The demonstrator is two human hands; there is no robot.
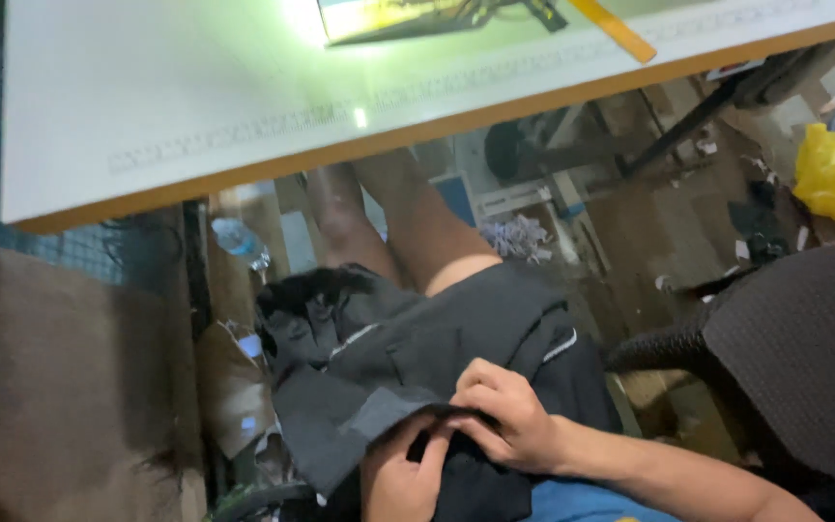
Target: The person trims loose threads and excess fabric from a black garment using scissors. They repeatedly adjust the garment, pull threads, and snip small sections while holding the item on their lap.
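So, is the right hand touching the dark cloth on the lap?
Touching. The head view shows the right hand resting on the dark cloth, its fingers pinching a fold beside the left hand.

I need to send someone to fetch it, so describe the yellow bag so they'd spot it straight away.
Start at the white table with the orange edge, then look down past its right end to the littered floor. The yellow bag lies there at the far right, crumpled plastic. It is the only bright yellow thing among brown boards and paper scraps.

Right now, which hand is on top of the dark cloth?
The right hand, resting over the dark cloth on the lap. The left hand sits lower, partly tucked under the cloth's edge.
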